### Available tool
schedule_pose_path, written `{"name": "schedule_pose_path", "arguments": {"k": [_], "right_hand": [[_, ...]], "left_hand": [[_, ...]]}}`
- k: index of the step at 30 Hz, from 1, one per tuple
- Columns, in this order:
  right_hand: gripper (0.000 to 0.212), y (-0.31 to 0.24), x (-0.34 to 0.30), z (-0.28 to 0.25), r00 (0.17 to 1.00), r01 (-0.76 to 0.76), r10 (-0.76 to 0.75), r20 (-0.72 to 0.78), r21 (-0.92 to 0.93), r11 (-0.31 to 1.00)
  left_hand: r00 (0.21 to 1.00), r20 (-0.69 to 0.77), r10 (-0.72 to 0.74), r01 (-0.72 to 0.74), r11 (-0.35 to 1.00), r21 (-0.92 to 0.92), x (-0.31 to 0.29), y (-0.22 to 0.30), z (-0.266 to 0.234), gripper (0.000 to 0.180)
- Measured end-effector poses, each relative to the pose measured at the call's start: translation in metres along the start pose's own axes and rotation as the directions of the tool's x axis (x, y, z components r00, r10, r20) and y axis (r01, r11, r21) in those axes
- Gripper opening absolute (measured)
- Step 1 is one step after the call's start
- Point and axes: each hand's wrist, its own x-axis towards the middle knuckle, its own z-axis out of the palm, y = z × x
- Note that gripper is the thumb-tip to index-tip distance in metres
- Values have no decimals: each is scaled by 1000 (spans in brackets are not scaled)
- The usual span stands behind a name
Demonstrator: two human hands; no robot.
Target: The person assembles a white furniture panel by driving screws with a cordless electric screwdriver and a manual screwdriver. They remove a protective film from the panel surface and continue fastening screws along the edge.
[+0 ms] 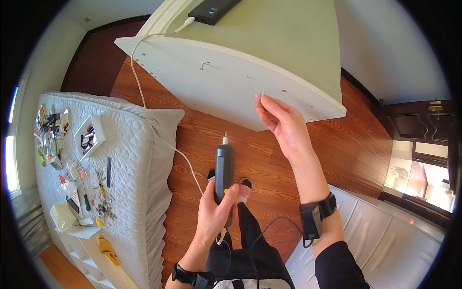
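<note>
My left hand (215, 212) is wrapped round a dark grey cordless electric screwdriver (224, 166), its bit pointing up and away from me. A white cable (191, 168) runs along its left side. My right hand (283, 120) is raised with thumb and fingers pinched close to the face of a white panel (231, 79). A thin pale tip shows above the fingertips, too small to name; whether it touches the panel I cannot tell. Left of that hand, a small metal hook (204, 65) sticks out of the panel, which also has several holes or screw spots.
On the green top behind the panel lies a black power bank (211, 10) with the cable plugged in. At left, a quilted mattress (130, 159) bears a white hexagonal box (91, 137), tools and small parts. A white panelled piece (370, 231) stands at lower right.
</note>
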Motion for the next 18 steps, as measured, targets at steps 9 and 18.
{"name": "schedule_pose_path", "arguments": {"k": [9, 18], "right_hand": [[27, 5, 22, 15, 998, -10, 18, -60, 136, 991], [27, 3, 23, 18, 995, 4, 12, -102, 159, 987]], "left_hand": [[1000, 11, -14, 14, 1000, 2, 3, 3, -6, 27], [1000, 7, -8, 8, 1000, 19, 10, 9, -11, 28]]}}
